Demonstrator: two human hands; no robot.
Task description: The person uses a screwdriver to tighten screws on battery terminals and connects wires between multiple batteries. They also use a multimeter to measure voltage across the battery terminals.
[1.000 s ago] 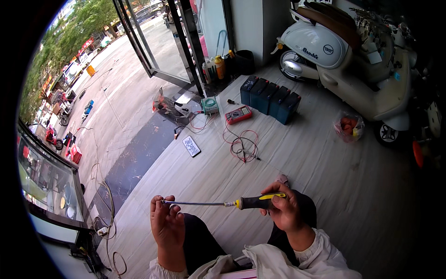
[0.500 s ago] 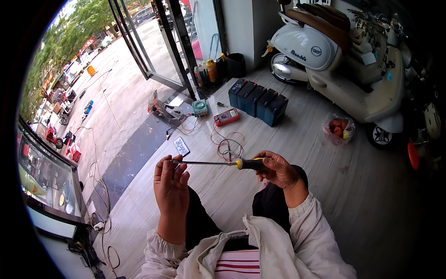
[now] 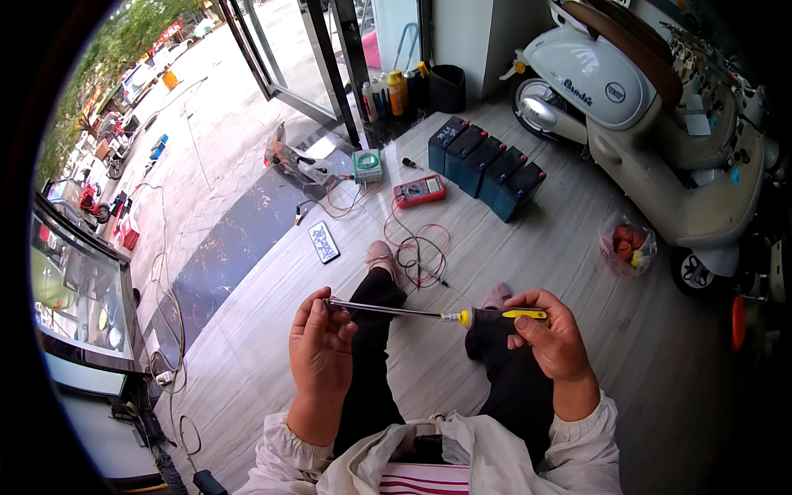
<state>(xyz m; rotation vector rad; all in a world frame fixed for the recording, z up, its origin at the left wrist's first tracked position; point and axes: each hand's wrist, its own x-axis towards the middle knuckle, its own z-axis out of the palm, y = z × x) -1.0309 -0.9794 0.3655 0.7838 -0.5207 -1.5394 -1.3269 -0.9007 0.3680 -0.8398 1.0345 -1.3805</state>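
Observation:
A screwdriver (image 3: 396,310) with a long steel shaft and a black-and-yellow handle is held level above my legs. My right hand (image 3: 551,334) is closed around the end of the handle. At the other end, my left hand (image 3: 320,338) pinches the shaft's tip between thumb and forefinger, its other fingers curled. On the floor beyond lie a red multimeter (image 3: 419,191) with coiled red and black leads, a phone (image 3: 323,242) and a green-and-white box-shaped device (image 3: 367,167) with wires.
A row of several dark batteries (image 3: 487,167) stands past the multimeter. To the right are a cream scooter (image 3: 652,157) and a plastic bag (image 3: 627,246) with red and yellow contents. Bottles (image 3: 396,93) and a black bin (image 3: 448,88) stand by the glass door. A cable (image 3: 177,330) runs along the left.
Both hands and the screwdriver have moved lower and to the right in view. The handle now shows more of its yellow part. The view has shifted, and my feet now show.

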